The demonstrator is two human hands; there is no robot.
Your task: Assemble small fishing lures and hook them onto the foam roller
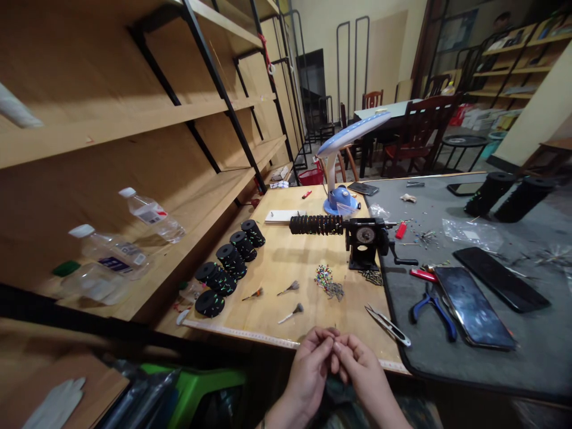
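My left hand (307, 370) and my right hand (363, 364) meet at the table's front edge, fingertips pinched together. Whatever lies between them is too small and covered to make out. Just beyond are a heap of coloured beads (322, 275) and a pile of small metal pieces (335, 291). Three small bristle-like tufts, one with a white stem (291, 313), lie to the left. Thread snips (388, 326) rest to the right of my right hand. Farther back stands a black hand-cranked device (364, 238) with a ridged black roll (316, 224) on its shaft.
Several black foam rolls (231, 261) line the table's left side. A blue-white lamp (339, 199) stands behind the device. On the grey mat (429, 351) lie blue-handled pliers (433, 313), a phone (473, 307) and a black case (500, 279). Wooden shelves (179, 262) with plastic bottles (152, 214) rise at left.
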